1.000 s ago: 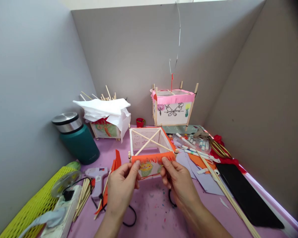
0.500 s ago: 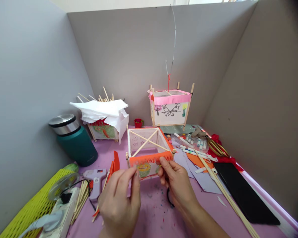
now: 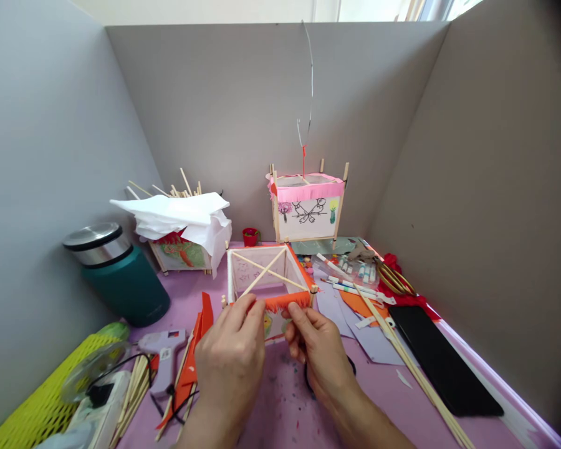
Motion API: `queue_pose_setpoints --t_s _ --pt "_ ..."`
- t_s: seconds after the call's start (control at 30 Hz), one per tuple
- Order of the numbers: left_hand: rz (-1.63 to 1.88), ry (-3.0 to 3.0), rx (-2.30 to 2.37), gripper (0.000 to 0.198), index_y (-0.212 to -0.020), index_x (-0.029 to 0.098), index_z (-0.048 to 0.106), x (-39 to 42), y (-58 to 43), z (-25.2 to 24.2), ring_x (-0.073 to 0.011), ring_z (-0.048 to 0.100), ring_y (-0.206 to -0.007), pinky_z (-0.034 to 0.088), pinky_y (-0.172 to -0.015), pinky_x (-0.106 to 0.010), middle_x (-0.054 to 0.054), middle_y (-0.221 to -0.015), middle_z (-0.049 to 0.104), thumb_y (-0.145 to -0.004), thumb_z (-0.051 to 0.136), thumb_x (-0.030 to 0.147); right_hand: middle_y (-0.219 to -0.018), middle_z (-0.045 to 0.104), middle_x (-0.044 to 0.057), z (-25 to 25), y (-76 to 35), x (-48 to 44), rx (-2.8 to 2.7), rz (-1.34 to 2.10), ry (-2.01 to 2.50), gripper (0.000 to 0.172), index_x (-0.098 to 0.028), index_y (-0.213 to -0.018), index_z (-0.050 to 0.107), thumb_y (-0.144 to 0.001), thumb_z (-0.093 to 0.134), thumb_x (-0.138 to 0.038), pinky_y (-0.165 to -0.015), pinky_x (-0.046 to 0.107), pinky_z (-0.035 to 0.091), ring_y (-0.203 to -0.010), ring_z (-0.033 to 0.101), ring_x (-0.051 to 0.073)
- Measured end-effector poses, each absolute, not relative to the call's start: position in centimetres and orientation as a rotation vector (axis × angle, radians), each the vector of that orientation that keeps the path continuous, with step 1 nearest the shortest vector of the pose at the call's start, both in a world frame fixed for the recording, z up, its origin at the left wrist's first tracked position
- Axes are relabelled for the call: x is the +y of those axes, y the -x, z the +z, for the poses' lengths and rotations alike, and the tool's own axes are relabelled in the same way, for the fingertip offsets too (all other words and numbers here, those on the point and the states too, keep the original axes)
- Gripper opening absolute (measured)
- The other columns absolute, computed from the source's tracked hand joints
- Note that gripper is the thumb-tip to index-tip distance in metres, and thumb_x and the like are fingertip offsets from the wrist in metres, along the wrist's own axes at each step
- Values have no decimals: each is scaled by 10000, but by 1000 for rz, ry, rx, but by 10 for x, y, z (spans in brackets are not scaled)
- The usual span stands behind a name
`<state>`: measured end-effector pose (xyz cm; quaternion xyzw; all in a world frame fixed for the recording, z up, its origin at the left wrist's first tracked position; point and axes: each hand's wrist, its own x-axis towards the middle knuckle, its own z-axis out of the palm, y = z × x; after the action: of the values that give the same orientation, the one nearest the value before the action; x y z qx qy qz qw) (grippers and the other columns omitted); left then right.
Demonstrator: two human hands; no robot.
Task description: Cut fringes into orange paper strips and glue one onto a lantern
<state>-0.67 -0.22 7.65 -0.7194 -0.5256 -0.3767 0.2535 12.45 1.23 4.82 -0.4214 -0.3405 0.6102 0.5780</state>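
Before me on the purple tabletop stands a small box lantern (image 3: pixel 303 265) of thin wooden sticks and white drawn-on panels. Two sticks cross over its open top. An orange paper fringe (image 3: pixel 280 303) runs along its front upper edge. My left hand (image 3: pixel 231 358) is closed at the left part of the fringe, its fingertips partly hidden behind the knuckles. Farther right, my right hand (image 3: pixel 320 349) pinches the fringe's lower edge between thumb and fingers. Both hands cover much of the drawn front panel. Something black and curved, probably scissor handles, shows behind my right wrist.
A teal flask (image 3: pixel 121 280), a glue gun (image 3: pixel 163 358), orange paper strips (image 3: pixel 189 368) and a power strip (image 3: pixel 98 405) lie left. Behind stand a pink-fringed lantern (image 3: pixel 308 212) and a paper-covered one (image 3: pixel 182 249). Markers, long sticks (image 3: pixel 411 368) and a black phone (image 3: pixel 444 362) lie right.
My left hand has risen from in front of the lantern to the left part of its orange fringe. My right hand stays at the fringe. The view has shifted slightly.
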Motion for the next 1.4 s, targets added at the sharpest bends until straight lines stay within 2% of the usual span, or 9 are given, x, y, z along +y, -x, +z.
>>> queue_pose_setpoints --t_s 0.53,0.7,0.83,0.9,1.07,1.13,1.27,1.33,1.4 --pt "-1057 1998 -1421 196 -990 180 663 -1 6 80 -193 664 -854 464 -720 -269 -56 -1019 711 -852 531 136 -543 533 -52 48 -141 3 -768 1417 996 363 -151 -747 569 -755 681 -496 -347 125 246 -369 403 20" --pt "-1129 2032 -1349 242 -1024 176 645 -9 5 77 -173 656 -824 458 -697 -252 -57 -962 710 -836 529 78 -559 527 -71 53 -142 -3 -787 1519 933 334 -178 -840 553 -764 679 -478 -360 124 242 -374 390 19" --pt "-1199 2096 -1235 273 -1032 168 637 -25 9 61 -166 648 -812 463 -698 -252 -60 -936 710 -822 521 38 -561 532 -69 41 -158 -8 -981 1557 1093 368 -176 -833 555 -745 677 -511 -357 142 222 -365 381 27" --pt "-1198 2114 -1235 260 -1013 166 639 -35 12 49 -168 646 -797 468 -695 -261 -63 -919 710 -825 514 36 -552 551 -56 31 -172 -8 -1112 1578 1215 401 -167 -841 569 -720 684 -532 -386 152 257 -383 422 44" --pt "-1068 2280 -1268 226 -902 189 639 -63 20 20 -133 625 -607 445 -530 -231 -21 -749 694 -859 457 63 -546 529 -43 5 -202 -14 -1363 1419 1396 413 -161 -811 605 -736 635 -566 -449 200 334 -450 450 88" --pt "-1029 2407 -1251 222 -928 205 633 -74 28 14 -117 616 -575 444 -504 -216 -14 -761 691 -865 452 93 -592 549 -27 -2 -209 -18 -1426 1336 1448 403 -175 -845 616 -746 617 -565 -472 220 368 -497 477 117" --pt "-983 2217 -1638 193 -933 219 617 -79 58 18 -145 646 -679 486 -599 -240 -31 -857 688 -877 446 147 -712 629 18 -10 -211 -23 -1526 1216 1527 407 -201 -907 626 -746 598 -574 -522 251 433 -572 539 164" --pt "-749 1916 -1976 167 -924 203 612 -73 77 25 -167 643 -663 481 -585 -266 -52 -869 675 -891 449 201 -693 630 18 -11 -207 -23 -1570 1195 1524 407 -204 -907 630 -756 580 -579 -515 259 441 -558 543 172" --pt "-377 1716 -2212 174 -928 170 609 -63 92 30 -223 650 -712 473 -556 -301 -98 -932 653 -880 463 253 -660 622 14 -10 -202 -24 -1619 1163 1513 403 -205 -905 634 -775 555 -578 -502 260 444 -558 554 181"
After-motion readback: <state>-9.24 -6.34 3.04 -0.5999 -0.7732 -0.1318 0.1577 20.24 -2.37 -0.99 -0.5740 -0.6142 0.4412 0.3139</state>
